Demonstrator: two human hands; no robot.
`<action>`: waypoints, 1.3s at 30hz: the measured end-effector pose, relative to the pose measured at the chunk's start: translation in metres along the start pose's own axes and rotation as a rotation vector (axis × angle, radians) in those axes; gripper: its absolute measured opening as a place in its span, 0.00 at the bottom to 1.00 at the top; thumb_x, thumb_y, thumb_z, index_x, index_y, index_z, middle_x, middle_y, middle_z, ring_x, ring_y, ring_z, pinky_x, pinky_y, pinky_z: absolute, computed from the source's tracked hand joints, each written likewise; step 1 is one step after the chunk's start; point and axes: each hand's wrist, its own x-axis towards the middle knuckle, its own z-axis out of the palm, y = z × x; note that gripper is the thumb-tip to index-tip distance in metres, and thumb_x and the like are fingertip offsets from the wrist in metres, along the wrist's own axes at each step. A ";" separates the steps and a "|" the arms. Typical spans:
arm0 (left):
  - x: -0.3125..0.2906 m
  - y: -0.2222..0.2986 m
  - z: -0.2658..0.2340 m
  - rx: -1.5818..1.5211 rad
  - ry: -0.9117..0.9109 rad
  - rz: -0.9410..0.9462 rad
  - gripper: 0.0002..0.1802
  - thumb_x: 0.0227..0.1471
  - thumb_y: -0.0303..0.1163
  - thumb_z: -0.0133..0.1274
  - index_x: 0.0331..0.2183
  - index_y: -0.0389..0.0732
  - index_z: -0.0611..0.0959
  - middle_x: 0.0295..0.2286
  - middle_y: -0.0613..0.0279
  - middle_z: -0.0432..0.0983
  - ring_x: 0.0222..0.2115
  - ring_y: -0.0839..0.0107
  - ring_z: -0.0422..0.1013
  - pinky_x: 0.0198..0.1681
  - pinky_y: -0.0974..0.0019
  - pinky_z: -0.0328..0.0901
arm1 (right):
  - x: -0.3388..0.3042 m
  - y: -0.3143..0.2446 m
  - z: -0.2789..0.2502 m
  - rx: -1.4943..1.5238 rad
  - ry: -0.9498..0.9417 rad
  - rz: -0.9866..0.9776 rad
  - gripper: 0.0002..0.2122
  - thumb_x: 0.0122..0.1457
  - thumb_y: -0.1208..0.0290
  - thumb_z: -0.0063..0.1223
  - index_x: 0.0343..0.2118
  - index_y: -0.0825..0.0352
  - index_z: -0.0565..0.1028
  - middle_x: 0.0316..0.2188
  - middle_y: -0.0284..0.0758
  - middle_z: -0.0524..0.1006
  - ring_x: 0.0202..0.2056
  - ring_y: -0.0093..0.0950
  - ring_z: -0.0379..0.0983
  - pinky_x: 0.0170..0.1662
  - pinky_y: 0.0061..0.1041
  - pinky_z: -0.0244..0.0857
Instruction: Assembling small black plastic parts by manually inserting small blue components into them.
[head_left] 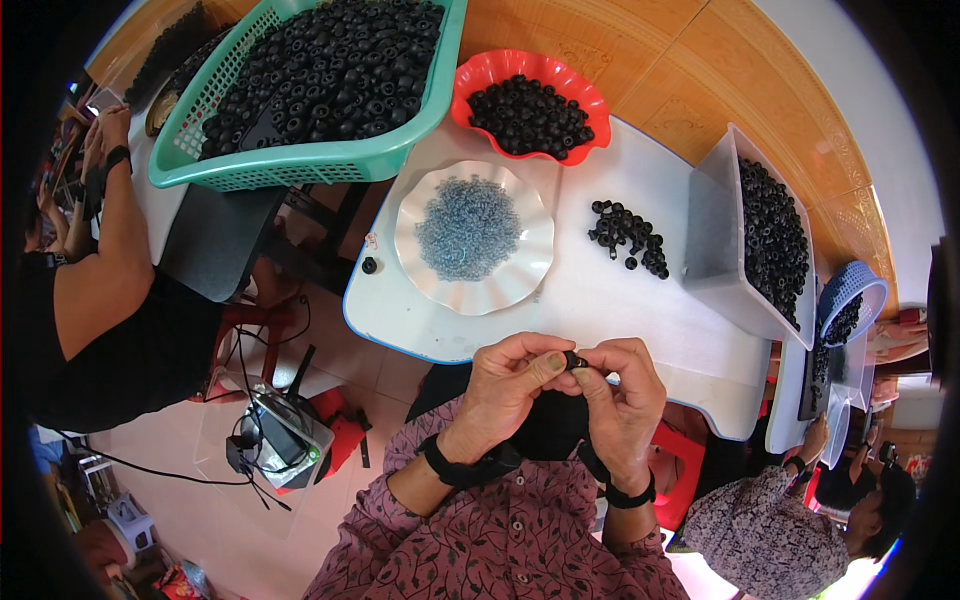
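Observation:
Just in front of the table's near edge, my left hand (510, 385) pinches a small black ring-like part (573, 360) between thumb and forefinger. From the other side, the thumb and forefinger of my right hand (622, 400) close on the same part. A tiny light spot shows on it, too small to make out. Beyond my hands, a white wavy-rimmed plate (535, 275) holds a heap of small clear bluish pieces. Several loose black parts (630, 232) lie to its right on the white table (590, 310).
A green basket (300, 165) heaped with black parts stands far left, a red scalloped bowl (600, 105) of them at the back. To the right are a filled white bin (710, 215) and a blue basket (868, 285). People sit at both sides; cables (190, 478) cross the left floor.

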 end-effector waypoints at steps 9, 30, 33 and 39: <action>-0.001 0.001 0.000 0.063 -0.007 0.037 0.10 0.55 0.23 0.52 0.40 0.30 0.79 0.32 0.52 0.78 0.31 0.67 0.76 0.39 0.62 0.75 | 0.002 0.001 -0.002 0.003 -0.026 0.005 0.06 0.53 0.89 0.52 0.34 0.74 0.73 0.32 0.37 0.70 0.30 0.23 0.76 0.34 0.20 0.73; -0.007 0.001 0.006 0.358 0.096 0.002 0.12 0.54 0.22 0.54 0.42 0.28 0.78 0.33 0.55 0.78 0.32 0.74 0.74 0.38 0.72 0.72 | -0.003 0.013 0.004 -0.326 -0.079 -0.057 0.08 0.45 0.85 0.56 0.29 0.70 0.72 0.26 0.40 0.70 0.28 0.39 0.69 0.30 0.34 0.65; -0.005 -0.002 0.003 0.336 0.090 -0.005 0.11 0.53 0.21 0.54 0.40 0.28 0.79 0.33 0.55 0.78 0.32 0.74 0.75 0.38 0.71 0.73 | -0.005 0.015 0.006 -0.374 -0.061 -0.085 0.08 0.45 0.84 0.57 0.29 0.69 0.72 0.26 0.39 0.70 0.28 0.40 0.69 0.31 0.35 0.64; -0.005 -0.003 -0.003 0.318 0.111 -0.079 0.12 0.53 0.19 0.53 0.41 0.29 0.79 0.33 0.55 0.79 0.33 0.73 0.75 0.38 0.71 0.73 | -0.013 0.017 0.005 -0.367 -0.089 -0.027 0.08 0.48 0.83 0.56 0.32 0.69 0.72 0.28 0.40 0.70 0.32 0.38 0.71 0.34 0.33 0.66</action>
